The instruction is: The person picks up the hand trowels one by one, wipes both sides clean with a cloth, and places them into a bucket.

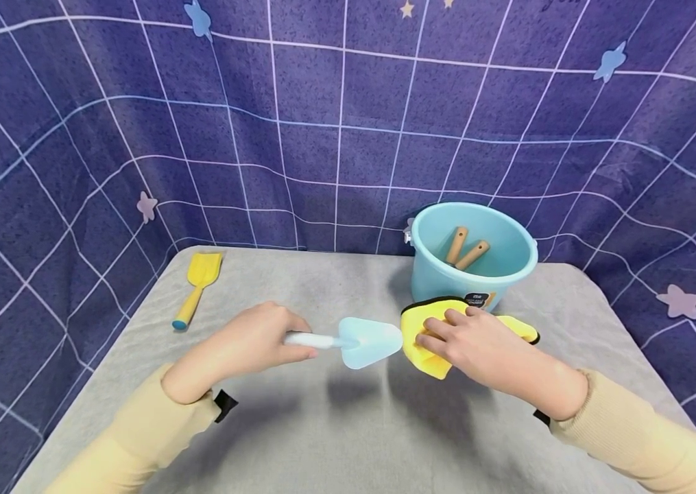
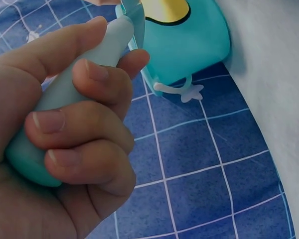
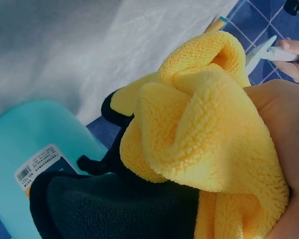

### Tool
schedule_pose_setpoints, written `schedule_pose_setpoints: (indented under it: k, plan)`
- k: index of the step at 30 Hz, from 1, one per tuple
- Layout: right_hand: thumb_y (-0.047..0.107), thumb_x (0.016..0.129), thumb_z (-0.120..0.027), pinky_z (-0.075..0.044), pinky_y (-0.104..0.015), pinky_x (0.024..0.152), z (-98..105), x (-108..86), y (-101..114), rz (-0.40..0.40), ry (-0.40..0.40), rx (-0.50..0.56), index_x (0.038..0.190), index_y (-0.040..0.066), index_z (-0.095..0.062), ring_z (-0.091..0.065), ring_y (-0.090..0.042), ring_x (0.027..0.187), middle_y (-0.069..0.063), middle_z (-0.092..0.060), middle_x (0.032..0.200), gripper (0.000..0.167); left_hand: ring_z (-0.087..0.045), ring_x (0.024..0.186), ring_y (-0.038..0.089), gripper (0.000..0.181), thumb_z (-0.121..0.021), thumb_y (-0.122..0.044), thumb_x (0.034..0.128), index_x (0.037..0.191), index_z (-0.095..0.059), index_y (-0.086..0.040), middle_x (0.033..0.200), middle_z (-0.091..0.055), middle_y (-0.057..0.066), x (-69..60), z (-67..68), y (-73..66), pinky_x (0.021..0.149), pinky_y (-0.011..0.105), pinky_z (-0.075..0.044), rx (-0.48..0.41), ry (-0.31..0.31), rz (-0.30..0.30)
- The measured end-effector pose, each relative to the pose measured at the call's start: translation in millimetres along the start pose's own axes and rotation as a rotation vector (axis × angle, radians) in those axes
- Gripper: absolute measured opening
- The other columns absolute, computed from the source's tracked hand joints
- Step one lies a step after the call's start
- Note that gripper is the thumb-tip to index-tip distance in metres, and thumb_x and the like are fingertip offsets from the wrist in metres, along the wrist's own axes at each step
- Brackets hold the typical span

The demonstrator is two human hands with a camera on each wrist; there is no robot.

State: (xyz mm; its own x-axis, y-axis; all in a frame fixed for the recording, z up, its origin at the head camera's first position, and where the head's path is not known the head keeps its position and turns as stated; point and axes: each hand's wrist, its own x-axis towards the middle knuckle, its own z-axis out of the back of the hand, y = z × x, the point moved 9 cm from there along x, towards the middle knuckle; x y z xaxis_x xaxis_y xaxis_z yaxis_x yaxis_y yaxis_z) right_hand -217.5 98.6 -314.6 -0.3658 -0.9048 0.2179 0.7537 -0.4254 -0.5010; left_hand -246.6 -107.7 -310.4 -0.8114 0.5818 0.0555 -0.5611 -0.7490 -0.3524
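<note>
A light-blue toy shovel (image 1: 367,342) with a white handle is held in my left hand (image 1: 261,337), its blade pointing right. The left wrist view shows the fingers curled round the pale handle (image 2: 82,82), which ends in a teal tip. My right hand (image 1: 477,339) grips a bunched yellow cloth (image 1: 430,336) with black edging, just in front of the bucket. In the right wrist view the cloth (image 3: 204,129) hides most of the fingers, and a dark side of it shows below. The blade's tip reaches the cloth's edge in the head view; whether they touch, I cannot tell.
A light-blue bucket (image 1: 430,274) stands at the back right, with two wooden handles (image 1: 468,254) inside. At the back left lies a yellow toy shovel (image 1: 199,285) with a blue handle end. The grey table (image 1: 323,439) is bordered by a dark-blue gridded curtain (image 1: 310,158).
</note>
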Motion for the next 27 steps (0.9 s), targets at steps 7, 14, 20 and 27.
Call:
schedule_pose_setpoints:
  k: [7, 14, 20, 27]
  plan:
    - [0.001, 0.068, -0.076, -0.036, -0.029, 0.054, 3.9, 0.3, -4.8, -0.032, -0.003, -0.004, 0.110, 0.018, -0.065, -0.049, -0.020, 0.070, 0.002, -0.058, 0.099, 0.046, -0.042, 0.054, 0.002, 0.011, -0.073, -0.030, 0.0808, 0.077, -0.071, -0.020, 0.061, -0.053, -0.016, -3.7, -0.9, 0.6, 0.051, 0.021, -0.039, -0.010, 0.014, -0.010]
    - [-0.006, 0.069, -0.070, -0.035, -0.029, 0.052, 19.9, 3.1, -14.0, -0.112, -0.040, -0.022, 0.112, 0.014, -0.062, -0.049, -0.022, 0.069, -0.003, -0.056, 0.100, 0.048, -0.040, 0.053, 0.002, 0.012, -0.073, -0.030, 0.0806, 0.073, -0.069, -0.022, 0.058, -0.050, -0.016, -1.4, -5.4, 1.9, 0.050, 0.020, -0.038, -0.022, 0.015, -0.025]
    - [-0.007, 0.072, -0.064, -0.035, -0.029, 0.052, 32.3, 9.2, -18.1, -0.163, -0.086, -0.021, 0.115, 0.010, -0.060, -0.050, -0.024, 0.071, -0.004, -0.057, 0.100, 0.047, -0.039, 0.052, 0.002, 0.014, -0.072, -0.032, 0.0811, 0.070, -0.066, -0.024, 0.057, -0.048, -0.016, 6.4, -10.8, 2.9, 0.050, 0.021, -0.037, -0.028, 0.024, -0.011]
    - [-0.004, 0.073, -0.066, -0.033, -0.029, 0.052, 41.3, 17.7, -17.6, -0.198, -0.129, -0.019, 0.118, 0.010, -0.061, -0.049, -0.024, 0.070, -0.004, -0.058, 0.098, 0.048, -0.038, 0.051, 0.003, 0.015, -0.072, -0.033, 0.0816, 0.072, -0.067, -0.022, 0.056, -0.047, -0.014, 17.0, -16.3, -2.2, 0.048, 0.022, -0.036, -0.033, 0.038, -0.007]
